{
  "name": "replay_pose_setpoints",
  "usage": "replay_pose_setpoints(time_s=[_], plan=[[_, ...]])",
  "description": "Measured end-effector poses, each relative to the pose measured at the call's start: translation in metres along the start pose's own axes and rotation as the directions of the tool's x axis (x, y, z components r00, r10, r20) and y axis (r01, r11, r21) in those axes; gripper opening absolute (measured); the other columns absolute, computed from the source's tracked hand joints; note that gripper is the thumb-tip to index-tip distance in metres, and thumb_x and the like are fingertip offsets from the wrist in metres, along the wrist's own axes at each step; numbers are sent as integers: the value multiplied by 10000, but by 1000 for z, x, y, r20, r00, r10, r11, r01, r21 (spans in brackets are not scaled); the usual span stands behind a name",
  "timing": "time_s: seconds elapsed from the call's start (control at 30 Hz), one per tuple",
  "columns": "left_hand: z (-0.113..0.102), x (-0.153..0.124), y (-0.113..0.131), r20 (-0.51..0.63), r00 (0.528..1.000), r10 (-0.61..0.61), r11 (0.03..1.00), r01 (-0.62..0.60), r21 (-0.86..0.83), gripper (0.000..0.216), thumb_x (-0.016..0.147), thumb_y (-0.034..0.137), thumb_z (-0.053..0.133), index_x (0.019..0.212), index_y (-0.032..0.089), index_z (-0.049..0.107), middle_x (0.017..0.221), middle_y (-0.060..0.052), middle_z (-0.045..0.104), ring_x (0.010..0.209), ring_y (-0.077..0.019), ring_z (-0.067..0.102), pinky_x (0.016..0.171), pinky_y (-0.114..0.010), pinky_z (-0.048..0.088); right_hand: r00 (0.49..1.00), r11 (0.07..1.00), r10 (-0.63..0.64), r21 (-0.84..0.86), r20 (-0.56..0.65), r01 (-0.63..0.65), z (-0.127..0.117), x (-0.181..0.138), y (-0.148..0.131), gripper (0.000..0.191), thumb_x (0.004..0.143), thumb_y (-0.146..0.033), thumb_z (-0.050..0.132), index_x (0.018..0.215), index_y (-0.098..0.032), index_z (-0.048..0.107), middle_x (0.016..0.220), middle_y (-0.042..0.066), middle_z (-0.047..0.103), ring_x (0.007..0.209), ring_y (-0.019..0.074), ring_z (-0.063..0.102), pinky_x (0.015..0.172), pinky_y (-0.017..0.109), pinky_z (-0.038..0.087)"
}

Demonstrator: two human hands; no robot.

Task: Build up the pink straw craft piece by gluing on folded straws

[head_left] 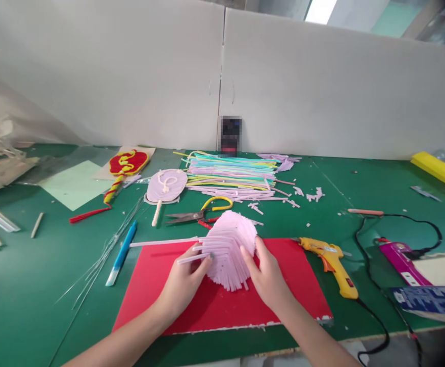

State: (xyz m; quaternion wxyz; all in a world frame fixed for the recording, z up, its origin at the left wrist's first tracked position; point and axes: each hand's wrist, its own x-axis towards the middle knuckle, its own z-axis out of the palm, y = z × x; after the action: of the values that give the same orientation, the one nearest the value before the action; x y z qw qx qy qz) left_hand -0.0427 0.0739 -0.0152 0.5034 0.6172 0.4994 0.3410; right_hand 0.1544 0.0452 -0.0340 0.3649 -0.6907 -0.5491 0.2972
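Note:
Above a red board (157, 300) I hold a rounded, pale lilac fan-shaped piece (232, 255) made of soft strips, like chenille stems, laid side by side in a V pattern. My left hand (187, 272) grips its left edge, where several strip ends stick out past the fingers. My right hand (264, 270) pinches its right edge, thumb on the front face. The fingers behind the piece are hidden. Just beyond it, scissors (199, 215) with yellow and red handles lie partly covered. A long lilac strip (164, 242) extends toward the left over the board's far edge.
Coloured strips (233, 173) lie bundled at the back. Left of them are a lilac fan (166, 186) and a red-yellow fan (127, 165). A blue pen-like tube (122, 252) and thin wires (103, 252) lie left. A yellow glue gun (331, 260) and purple power strip (403, 262) with cords lie right.

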Motion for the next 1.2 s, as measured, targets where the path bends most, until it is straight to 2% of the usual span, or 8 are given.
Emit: replay_pose_setpoints(time_s=[0.2,0.3,0.43,0.53,0.63,0.8,0.97,1.2], plan=[[-3,10,8,11,1000,-2,1000,2,7,234,883,377,510,947,182,621,1003,-66,689,944,-212,636,835,-299,494,1000,1000,1,26,-12,-1,0,12,1,608,888,-569,421,1262,-102,528,1310,222,568,1243,327,523,1026,465,417],[-10,3,7,70,989,-127,991,125,44,315,882,472,479,937,178,580,781,-41,676,721,-205,659,692,-309,522,1000,993,-20,114,7,19,-2,12,2,584,929,-519,372,1362,-137,453,1377,182,524,1301,277,474,1064,435,394],[-32,-15,6,190,877,-442,894,412,175,412,828,599,479,911,196,511,573,16,600,476,-198,614,455,-278,462,991,990,-63,121,-116,77,-25,3,0,575,951,-443,373,1475,-225,287,1437,113,475,1293,228,485,1065,431,408],[-48,-25,18,225,827,-516,828,413,381,405,844,612,441,808,213,504,569,7,611,473,-185,607,429,-246,414,934,976,-191,-163,-302,146,-61,-6,6,419,930,-422,429,1294,-238,525,1377,90,528,1229,239,525,1039,430,419],[-53,-20,39,273,900,-341,824,146,547,322,889,494,441,779,222,570,612,1,639,513,-159,587,475,-234,383,865,879,-322,-462,-386,121,-104,-13,26,340,916,-458,418,994,-203,631,1027,115,661,971,249,617,910,422,473],[-30,14,55,326,945,32,747,-239,620,194,911,266,442,850,217,619,872,-28,669,716,-166,625,582,-235,417,909,686,-153,-704,-388,-185,-155,-24,84,565,840,-664,329,894,-169,596,807,134,607,771,302,601,697,444,485],[-1,43,36,435,853,288,544,-520,658,233,958,212,405,857,168,611,869,-50,624,761,-176,604,651,-265,444,927,632,-17,-722,-374,-280,-158,-33,118,646,800,-717,338,926,-155,630,753,130,610,741,312,606,676,435,478],[4,47,3,443,716,539,350,-669,656,316,1005,217,312,901,166,606,864,-54,590,791,-174,567,725,-295,469,895,584,-213,-785,-391,-204,-132,-31,105,667,792,-742,350,936,-152,626,830,167,628,842,350,587,713,467,459]])
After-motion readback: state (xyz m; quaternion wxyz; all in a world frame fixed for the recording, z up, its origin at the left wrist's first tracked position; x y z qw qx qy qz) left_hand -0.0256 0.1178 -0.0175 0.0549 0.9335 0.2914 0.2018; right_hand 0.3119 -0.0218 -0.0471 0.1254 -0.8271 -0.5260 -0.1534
